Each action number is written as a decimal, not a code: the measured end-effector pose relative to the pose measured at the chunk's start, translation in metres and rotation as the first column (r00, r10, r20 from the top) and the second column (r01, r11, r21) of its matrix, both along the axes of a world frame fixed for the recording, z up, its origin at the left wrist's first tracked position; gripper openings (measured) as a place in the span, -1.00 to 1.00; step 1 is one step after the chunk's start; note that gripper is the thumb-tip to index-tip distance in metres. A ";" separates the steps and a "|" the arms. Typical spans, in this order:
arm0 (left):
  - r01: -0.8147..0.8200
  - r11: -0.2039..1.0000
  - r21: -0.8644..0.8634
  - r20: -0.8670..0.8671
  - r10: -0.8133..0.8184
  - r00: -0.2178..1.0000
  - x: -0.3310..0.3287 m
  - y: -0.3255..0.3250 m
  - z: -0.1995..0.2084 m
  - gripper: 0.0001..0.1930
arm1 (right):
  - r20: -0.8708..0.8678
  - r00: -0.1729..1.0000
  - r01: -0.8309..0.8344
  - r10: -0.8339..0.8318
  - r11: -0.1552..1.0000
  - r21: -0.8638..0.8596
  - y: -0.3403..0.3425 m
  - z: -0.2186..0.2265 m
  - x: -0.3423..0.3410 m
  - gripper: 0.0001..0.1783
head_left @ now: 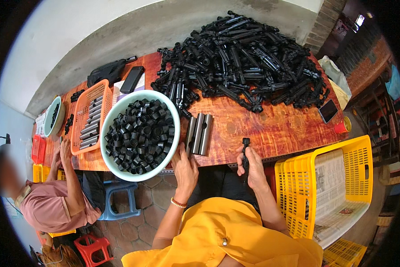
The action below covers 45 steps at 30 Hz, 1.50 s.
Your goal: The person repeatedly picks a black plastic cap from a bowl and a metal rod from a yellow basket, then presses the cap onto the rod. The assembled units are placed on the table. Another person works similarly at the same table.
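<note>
Right hand (254, 169), centre frame, clamped around 1 upright black tube (245, 153). Left hand (185, 168) fingers apart, touching 3 grey tubes (198, 133) lying just above it.

The single head camera looked steeply down from above the person, facing forward over the close wooden surface (271, 129), with bent edges.

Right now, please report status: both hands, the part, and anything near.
Left hand on metal tubes, grip unclear. Right hand shut on black tube part. Bowl of black caps beside left hand.
</note>
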<state>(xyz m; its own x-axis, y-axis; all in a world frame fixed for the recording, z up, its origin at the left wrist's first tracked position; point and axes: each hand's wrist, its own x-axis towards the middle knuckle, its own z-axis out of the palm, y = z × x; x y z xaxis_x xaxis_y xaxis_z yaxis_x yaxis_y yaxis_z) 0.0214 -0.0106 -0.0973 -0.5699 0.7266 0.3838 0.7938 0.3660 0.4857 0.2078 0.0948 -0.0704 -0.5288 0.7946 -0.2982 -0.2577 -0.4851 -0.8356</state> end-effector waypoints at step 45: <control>-0.092 0.783 0.615 0.788 -0.616 0.016 0.025 0.049 0.044 -0.63 | -0.076 0.996 0.031 -0.037 0.997 -0.078 -0.012 0.022 0.027 -0.78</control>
